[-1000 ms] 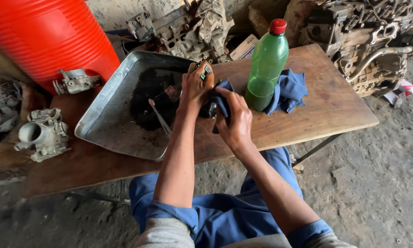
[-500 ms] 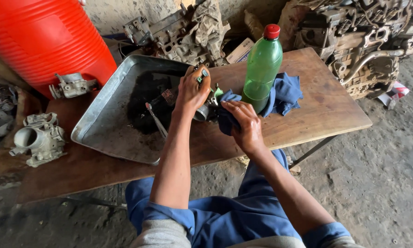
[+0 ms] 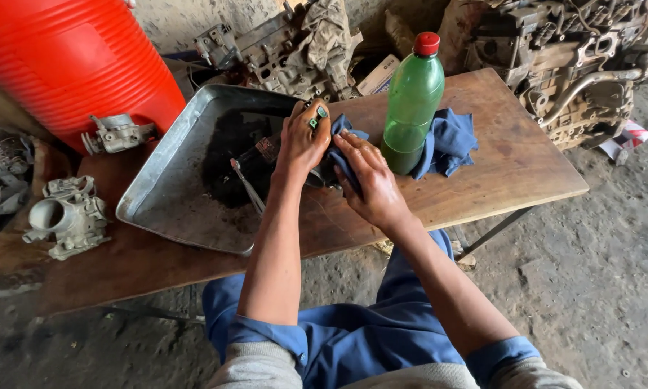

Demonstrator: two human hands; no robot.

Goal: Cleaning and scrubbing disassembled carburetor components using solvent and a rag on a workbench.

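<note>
Wide wooden table, and a big red barrel crowds its far left corner. The dented metal tray sits left of centre, oily black inside. A green bottle stands upright on the blue rag, close to the working hands, so it looks easy to tip. Left hand curls around a small dark metal part over the tray's right rim; it's likely rigid, greasy and slippery. Right hand pinches rag against it. Open room lies right, toward the table edge.

Repair workshop: engine blocks, carburettor (greasy), dirt floor.
</note>
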